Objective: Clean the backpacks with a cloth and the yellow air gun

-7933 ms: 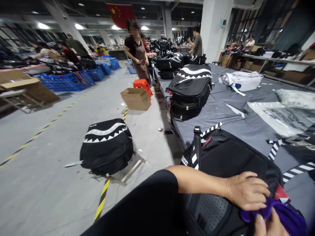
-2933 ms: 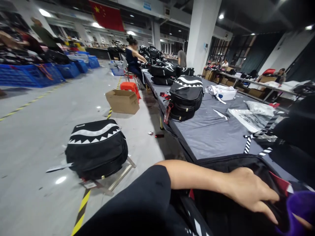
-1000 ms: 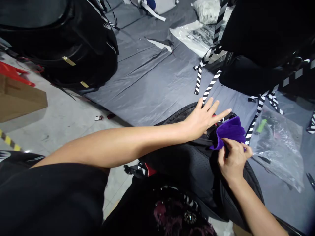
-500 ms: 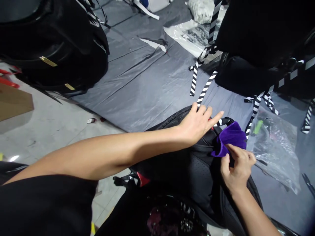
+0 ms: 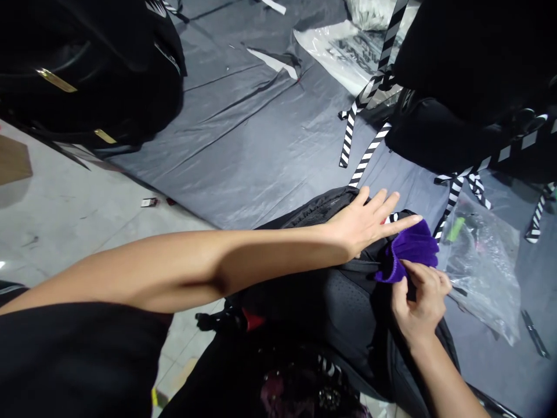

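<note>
A black backpack (image 5: pixel 343 302) lies at the near edge of the grey-covered table (image 5: pixel 261 139), its mesh back panel facing up. My left hand (image 5: pixel 368 223) rests flat on the top of the backpack, fingers spread. A purple cloth (image 5: pixel 411 249) pokes out by the backpack's top edge. My right hand (image 5: pixel 420 302) pinches the lower edge of that cloth between thumb and fingers.
A second black backpack (image 5: pixel 91 69) with gold trim sits at the table's far left. A black bag (image 5: pixel 470 87) with black-and-white striped straps (image 5: pixel 361 122) lies at the upper right. A clear plastic bag (image 5: pixel 483 267) lies right of my hands. Concrete floor (image 5: pixel 65 226) lies left.
The view swung from the hall down to the table. In the last half second my left fingers spread wider on the backpack; my right hand keeps its pinch on the purple cloth.
</note>
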### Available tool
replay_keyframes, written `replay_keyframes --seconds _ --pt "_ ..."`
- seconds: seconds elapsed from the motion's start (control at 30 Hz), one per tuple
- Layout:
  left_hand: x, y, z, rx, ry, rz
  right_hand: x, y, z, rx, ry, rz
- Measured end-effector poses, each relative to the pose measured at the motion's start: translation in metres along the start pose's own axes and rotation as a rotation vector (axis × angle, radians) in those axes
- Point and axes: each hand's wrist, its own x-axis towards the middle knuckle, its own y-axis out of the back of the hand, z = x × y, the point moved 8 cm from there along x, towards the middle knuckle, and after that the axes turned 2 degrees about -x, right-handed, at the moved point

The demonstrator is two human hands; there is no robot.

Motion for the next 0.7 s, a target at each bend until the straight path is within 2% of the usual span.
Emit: replay_keyframes --seconds 0.3,0.43,0.53,0.63,0.7 --pt "-0.002 -0.001 -0.005 -0.014 0.093 0.033 -0.001 -0.004 -0.001 -0.002 0.022 -0.043" --pt "-0.001 -0.002 -0.009 0.030 0.156 0.081 0.009 -0.006 -0.005 0.046 0.016 -0.087" --pt "0.001 -0.002 -0.011 0.049 0.180 0.098 0.028 -0.019 -0.020 0.148 0.112 -0.245" --pt "0.002 -0.002 -0.012 0.052 0.174 0.086 0.043 -0.039 -0.041 0.165 0.313 -0.514" --pt "0.002 -0.001 -0.013 0.042 0.166 0.082 0.047 -0.047 -0.046 0.109 0.443 -0.633"
